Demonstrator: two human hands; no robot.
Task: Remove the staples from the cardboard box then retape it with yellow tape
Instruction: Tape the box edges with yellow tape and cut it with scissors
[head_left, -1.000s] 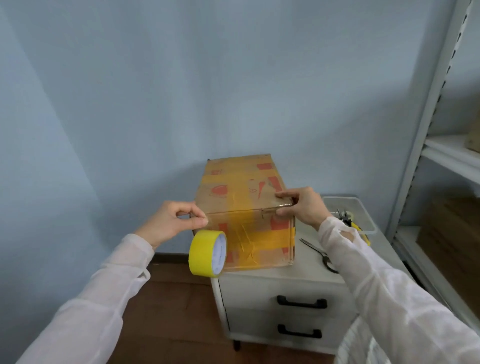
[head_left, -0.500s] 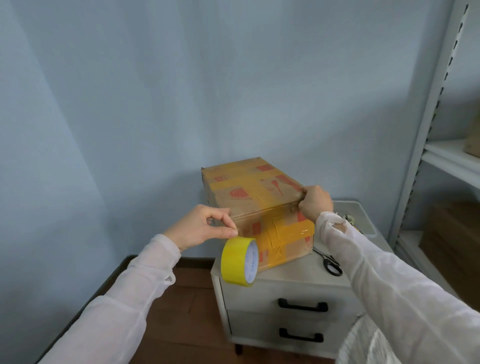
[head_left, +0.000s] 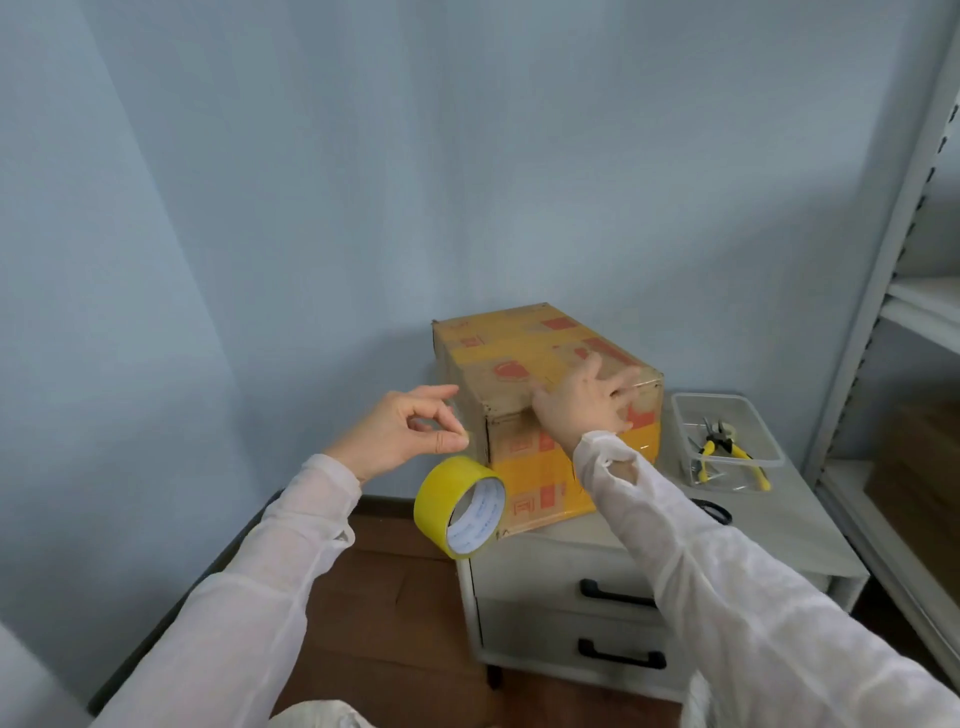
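Note:
A cardboard box with red print and bands of yellow tape lies on a white drawer cabinet. My left hand is just left of the box's near left corner, with thumb and forefinger pinched on the end of the yellow tape. The tape roll hangs below that hand, beside the box's lower corner. My right hand lies flat on the box's near top edge with its fingers spread, gripping nothing. I can make out no staples.
A clear plastic tray right of the box holds yellow-handled pliers. Black scissors lie on the cabinet behind my right sleeve. A metal shelf unit stands at the right. The blue wall is close behind, and wooden floor shows below left.
My right hand has let go of the box's right corner and now lies flat with spread fingers on the near top edge. The left hand still pinches the tape at the left corner.

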